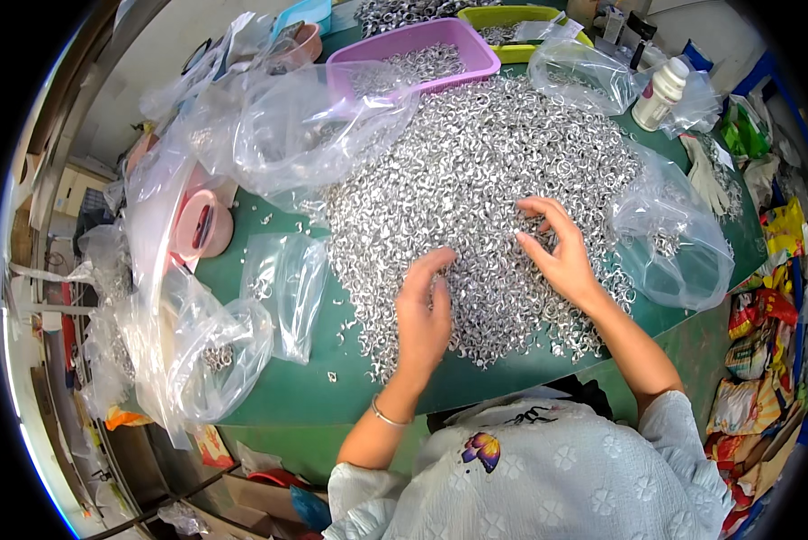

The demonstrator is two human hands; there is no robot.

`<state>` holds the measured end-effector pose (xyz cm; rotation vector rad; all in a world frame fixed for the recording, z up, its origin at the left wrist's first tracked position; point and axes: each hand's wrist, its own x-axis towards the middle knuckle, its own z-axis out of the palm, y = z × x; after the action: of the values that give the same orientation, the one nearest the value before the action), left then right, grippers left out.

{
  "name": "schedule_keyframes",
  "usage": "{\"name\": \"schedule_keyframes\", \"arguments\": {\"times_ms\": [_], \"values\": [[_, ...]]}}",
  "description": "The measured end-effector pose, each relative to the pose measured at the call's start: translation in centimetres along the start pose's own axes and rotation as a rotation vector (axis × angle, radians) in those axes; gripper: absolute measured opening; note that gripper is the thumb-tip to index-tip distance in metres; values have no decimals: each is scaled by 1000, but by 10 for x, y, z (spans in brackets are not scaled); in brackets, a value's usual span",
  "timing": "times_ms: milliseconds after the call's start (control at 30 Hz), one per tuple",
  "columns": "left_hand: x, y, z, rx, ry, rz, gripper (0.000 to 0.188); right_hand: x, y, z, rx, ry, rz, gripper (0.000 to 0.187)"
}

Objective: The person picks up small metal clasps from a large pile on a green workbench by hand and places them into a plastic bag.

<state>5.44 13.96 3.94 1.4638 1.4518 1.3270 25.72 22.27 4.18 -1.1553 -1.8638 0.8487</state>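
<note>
A wide heap of small silvery metal rings or clips [476, 171] covers the middle of the green table; the pieces are too small to tell their exact kind. Over the heap's near left part is my left hand [422, 310], slightly blurred, its thumb apart from the bent fingers and nothing visible between them. My right hand [561, 256] hovers at the right of the heap's middle. Its thumb and forefinger are spread, with no piece seen in them. A bangle [391, 418] circles my left wrist.
A purple tub [480, 56] and a yellow-green tray [512, 54] stand behind the heap. Clear plastic bags [683, 270] lie on both sides. A white bottle [660, 94] is at the back right, a pink cup [204, 225] at the left. Loose pieces dot the green tabletop [282, 382].
</note>
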Motion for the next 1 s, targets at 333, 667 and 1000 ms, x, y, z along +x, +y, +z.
{"name": "schedule_keyframes", "arguments": {"times_ms": [333,667,1000], "values": [[118,0,35,558,-37,399,38,58,57,-55,-229,549,103,53],[220,-10,141,488,-199,513,38,116,113,-97,-25,598,583,48],[235,-11,158,698,-372,505,56,120,118,-87,-408,550,659,46]]}}
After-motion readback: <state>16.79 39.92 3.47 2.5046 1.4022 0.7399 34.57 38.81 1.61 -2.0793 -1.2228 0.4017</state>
